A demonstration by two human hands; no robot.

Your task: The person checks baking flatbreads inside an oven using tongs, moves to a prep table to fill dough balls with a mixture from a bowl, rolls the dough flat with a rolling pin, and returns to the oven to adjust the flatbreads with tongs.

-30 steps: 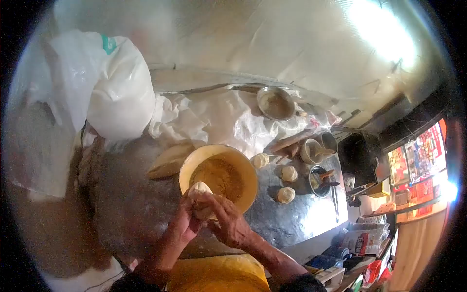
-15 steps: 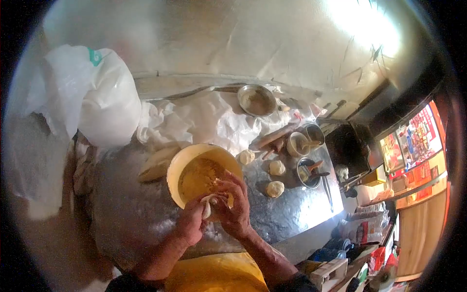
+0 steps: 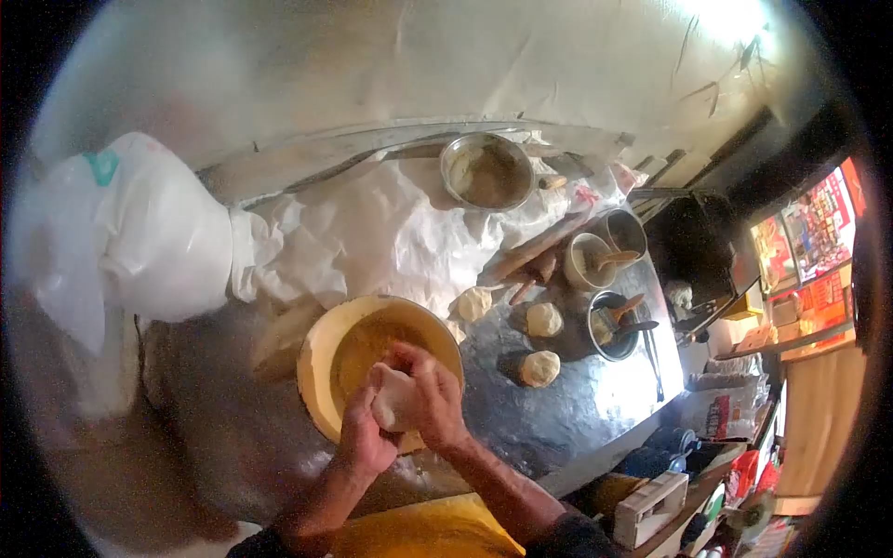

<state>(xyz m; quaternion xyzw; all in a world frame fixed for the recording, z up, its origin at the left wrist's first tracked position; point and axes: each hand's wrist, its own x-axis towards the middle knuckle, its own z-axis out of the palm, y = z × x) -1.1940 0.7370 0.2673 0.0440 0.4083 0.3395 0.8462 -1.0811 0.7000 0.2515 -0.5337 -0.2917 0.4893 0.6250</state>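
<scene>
Both my hands hold a pale, flattened piece of dough (image 3: 397, 401) over the near side of a yellow basin (image 3: 316, 377). My left hand (image 3: 365, 437) is wrapped round the dough from the left. The fingers of my right hand (image 3: 437, 406) are closed on its right side and far edge. A yellowish-brown filling (image 3: 358, 352) lies in the basin, partly hidden by my hands. To the right, rounded dough balls rest on the dark worktop: one (image 3: 474, 304) by the white sheet, another (image 3: 544, 320) beyond it, a third (image 3: 539, 369) nearer me.
White plastic sheeting (image 3: 363, 228) covers the back of the worktop (image 3: 493, 428), with a metal bowl (image 3: 486, 175) on it. A rolling pin (image 3: 535, 251), a light pot (image 3: 588, 262) and a dark pot (image 3: 614, 337) with handled utensils stand right. A full white bag (image 3: 167, 232) is left.
The dough now shows as a broader, flatter piece between my hands, and the right fingers have drawn in round it. The camera view has shifted slightly.
</scene>
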